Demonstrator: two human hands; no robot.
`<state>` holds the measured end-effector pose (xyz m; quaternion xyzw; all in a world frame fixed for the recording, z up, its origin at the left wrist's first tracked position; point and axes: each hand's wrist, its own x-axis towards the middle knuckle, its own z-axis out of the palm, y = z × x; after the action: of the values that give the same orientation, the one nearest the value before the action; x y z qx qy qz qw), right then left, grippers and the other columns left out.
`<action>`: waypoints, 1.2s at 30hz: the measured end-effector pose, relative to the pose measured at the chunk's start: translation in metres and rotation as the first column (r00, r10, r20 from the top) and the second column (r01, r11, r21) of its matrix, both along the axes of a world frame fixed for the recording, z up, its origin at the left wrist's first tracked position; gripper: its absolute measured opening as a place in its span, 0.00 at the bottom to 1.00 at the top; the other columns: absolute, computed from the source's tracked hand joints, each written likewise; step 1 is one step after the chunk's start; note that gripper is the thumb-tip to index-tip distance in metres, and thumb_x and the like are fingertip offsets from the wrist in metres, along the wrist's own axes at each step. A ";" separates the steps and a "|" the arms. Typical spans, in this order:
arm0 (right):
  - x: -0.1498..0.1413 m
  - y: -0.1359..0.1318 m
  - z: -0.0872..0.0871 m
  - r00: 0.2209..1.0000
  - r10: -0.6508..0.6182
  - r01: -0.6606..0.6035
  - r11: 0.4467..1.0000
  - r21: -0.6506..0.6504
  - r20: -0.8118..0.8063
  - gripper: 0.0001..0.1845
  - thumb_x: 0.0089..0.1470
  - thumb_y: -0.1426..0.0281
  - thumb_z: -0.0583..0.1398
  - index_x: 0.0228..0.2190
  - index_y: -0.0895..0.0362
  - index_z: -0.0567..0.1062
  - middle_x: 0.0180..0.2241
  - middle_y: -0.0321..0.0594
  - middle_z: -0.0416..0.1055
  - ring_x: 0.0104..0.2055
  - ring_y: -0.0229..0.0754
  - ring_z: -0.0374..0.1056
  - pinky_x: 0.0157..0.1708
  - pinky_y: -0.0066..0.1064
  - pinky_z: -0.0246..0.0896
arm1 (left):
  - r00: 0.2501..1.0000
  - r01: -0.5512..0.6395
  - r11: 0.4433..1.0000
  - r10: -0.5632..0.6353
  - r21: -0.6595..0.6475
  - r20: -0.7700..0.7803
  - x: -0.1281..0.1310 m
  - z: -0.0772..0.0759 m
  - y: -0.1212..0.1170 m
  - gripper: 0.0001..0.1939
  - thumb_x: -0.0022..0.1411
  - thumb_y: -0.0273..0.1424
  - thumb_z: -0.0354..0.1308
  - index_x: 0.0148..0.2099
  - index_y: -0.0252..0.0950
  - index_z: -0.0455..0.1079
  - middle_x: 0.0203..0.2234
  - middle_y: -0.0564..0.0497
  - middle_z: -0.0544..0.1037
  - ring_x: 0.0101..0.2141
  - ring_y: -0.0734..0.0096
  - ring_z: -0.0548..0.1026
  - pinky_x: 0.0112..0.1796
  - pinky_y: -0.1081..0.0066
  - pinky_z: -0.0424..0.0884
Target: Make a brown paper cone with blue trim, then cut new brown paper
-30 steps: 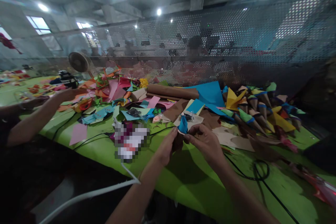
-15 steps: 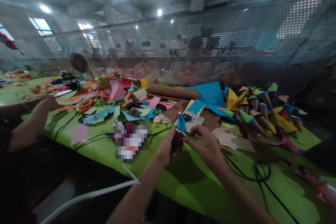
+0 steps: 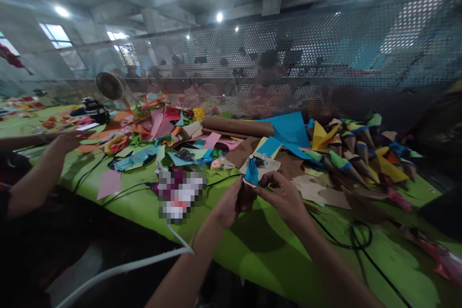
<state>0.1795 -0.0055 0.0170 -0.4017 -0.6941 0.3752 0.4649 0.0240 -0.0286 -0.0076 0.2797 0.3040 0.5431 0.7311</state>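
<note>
My left hand (image 3: 228,203) is wrapped round a small brown paper cone (image 3: 247,195) with a blue paper top (image 3: 251,172), held just above the green table (image 3: 260,250). My right hand (image 3: 283,195) pinches the rim of the same cone from the right, its fingers bent in. Both hands meet at the cone, in front of a heap of coloured paper scraps (image 3: 162,134).
Several finished brown cones (image 3: 352,154) lie piled at the right. A brown paper roll (image 3: 238,126) and blue sheet (image 3: 288,127) lie behind. A co-worker's arms (image 3: 39,163) reach in from the left. Black cables (image 3: 355,238) and a white cable (image 3: 126,264) cross the table. A perforated screen (image 3: 288,57) stands behind.
My hands have shifted slightly and closed tighter round the cone, whose blue top has tilted. The co-worker's hand at the left has drawn back from the scraps toward the table's near edge.
</note>
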 end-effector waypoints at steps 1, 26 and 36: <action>0.000 -0.001 0.001 1.000 -0.002 0.002 1.000 -0.001 0.003 0.15 0.49 0.58 0.67 0.28 0.55 0.70 0.30 0.36 0.71 0.34 0.43 0.67 0.36 0.32 0.60 | 1.000 -0.005 1.000 0.005 -0.006 0.002 0.000 0.001 0.000 0.25 0.54 0.53 0.63 0.33 0.35 0.65 0.20 0.57 0.66 0.19 0.81 0.61 0.18 0.79 0.50; 0.001 -0.002 0.006 0.998 0.027 -0.031 0.998 -0.063 -0.061 0.14 0.50 0.58 0.66 0.30 0.55 0.72 0.31 0.37 0.71 0.34 0.43 0.66 0.36 0.32 0.59 | 0.998 -0.049 0.995 0.051 -0.084 0.027 -0.003 0.012 0.001 0.18 0.61 0.45 0.57 0.33 0.33 0.70 0.22 0.51 0.74 0.20 0.76 0.68 0.19 0.77 0.56; -0.003 -0.002 -0.002 1.000 0.000 0.000 1.000 0.015 0.010 0.14 0.51 0.59 0.66 0.28 0.54 0.69 0.29 0.35 0.69 0.34 0.43 0.65 0.36 0.32 0.58 | 0.985 0.001 0.986 0.027 -0.166 0.168 0.003 0.019 -0.002 0.13 0.66 0.38 0.53 0.38 0.35 0.71 0.24 0.52 0.76 0.23 0.75 0.73 0.20 0.79 0.61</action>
<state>0.1765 -0.0080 0.0153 -0.3999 -0.6992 0.3680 0.4645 0.0268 -0.0308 0.0119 0.1689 0.2866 0.5426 0.7713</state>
